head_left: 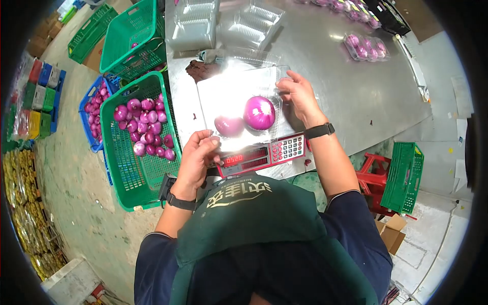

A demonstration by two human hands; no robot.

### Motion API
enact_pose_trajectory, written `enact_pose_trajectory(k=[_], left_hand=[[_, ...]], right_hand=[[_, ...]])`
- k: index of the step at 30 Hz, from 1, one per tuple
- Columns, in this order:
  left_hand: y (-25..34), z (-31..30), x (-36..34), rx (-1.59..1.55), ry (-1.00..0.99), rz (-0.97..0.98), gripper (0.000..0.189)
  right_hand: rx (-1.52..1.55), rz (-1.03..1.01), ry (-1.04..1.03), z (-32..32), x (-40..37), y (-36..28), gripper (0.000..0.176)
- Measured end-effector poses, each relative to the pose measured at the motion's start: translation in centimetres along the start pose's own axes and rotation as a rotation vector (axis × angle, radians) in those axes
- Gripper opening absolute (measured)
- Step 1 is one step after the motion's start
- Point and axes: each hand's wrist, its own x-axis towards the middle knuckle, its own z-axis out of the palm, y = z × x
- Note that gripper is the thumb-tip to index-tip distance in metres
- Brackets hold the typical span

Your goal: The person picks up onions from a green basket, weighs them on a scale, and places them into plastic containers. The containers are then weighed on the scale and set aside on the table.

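A clear plastic clamshell box sits over the weighing plate of a red digital scale, whose display shows 0.520. One large purple onion shows brightly in it. Another onion to its left looks hazy, seen through plastic. My left hand pinches the box's near left corner between thumb and fingers. At the far right side, my right hand has its fingers closed on the clear plastic edge. Glare hides where lid and tray meet.
Left of the metal table stands a green crate of loose onions. Clear empty trays are stacked at the back. A filled onion pack lies at back right, near more packs. A brown rag lies behind the scale.
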Motion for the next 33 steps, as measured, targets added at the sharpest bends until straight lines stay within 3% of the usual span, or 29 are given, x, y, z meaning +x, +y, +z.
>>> enact_pose_trajectory(k=[4, 6, 7, 8, 10, 11, 13, 18, 20, 26, 30, 33], left_hand=[[0.7, 0.4, -0.6, -0.172, -0.086, -0.008, 0.026], [0.8, -0.2, -0.7, -0.219, -0.134, -0.036, 0.022], [0.8, -0.2, -0.8, -0.228, -0.138, -0.031, 0.016], [0.6, -0.3, -0.6, -0.227, -0.149, -0.031, 0.016], [-0.1, -0.5, 0.1, -0.226, -0.116, -0.078, 0.013], [-0.4, 0.2, 0.4, -0.151, -0.006, -0.063, 0.009], [-0.4, 0.4, 1.1, -0.088, -0.013, -0.070, 0.008], [0.4, 1.7, 1.8, 0.023, 0.037, -0.071, 0.009], [0.5, 1.0, 2.1, 0.100, -0.016, -0.043, 0.021], [1.8, 0.5, 2.3, 0.104, 0.157, 0.085, 0.044], [1.3, 1.9, 3.5, 0.312, 0.124, 0.150, 0.065], [1.2, 7.3, 2.5, 0.320, 0.080, 0.182, 0.071]], right_hand=[[-0.238, -0.239, -0.121, -0.8, -3.4, -2.0, 0.073], [-0.765, -0.673, -0.178, -2.0, -7.2, -1.9, 0.075], [-0.890, -0.578, -0.225, -2.2, -9.5, -1.8, 0.079], [-0.974, -0.627, -0.305, -2.6, -10.8, -1.1, 0.086], [-0.708, -0.271, -0.451, -2.3, -13.2, -0.2, 0.088], [-0.707, -0.267, -0.436, -1.7, -13.7, 0.4, 0.088], [-0.153, 0.021, -0.240, -0.7, -13.9, 2.1, 0.079], [-0.007, 0.062, -0.175, -1.0, -12.3, 4.2, 0.065], [0.006, 0.060, -0.147, -1.2, -11.9, 4.4, 0.063], [-0.070, 0.009, -0.029, -4.3, -10.7, 4.5, 0.054], [-0.098, 0.015, 0.027, -6.3, -9.4, 4.5, 0.054], [-0.245, -0.009, 0.004, -7.2, -8.6, 5.0, 0.060]])
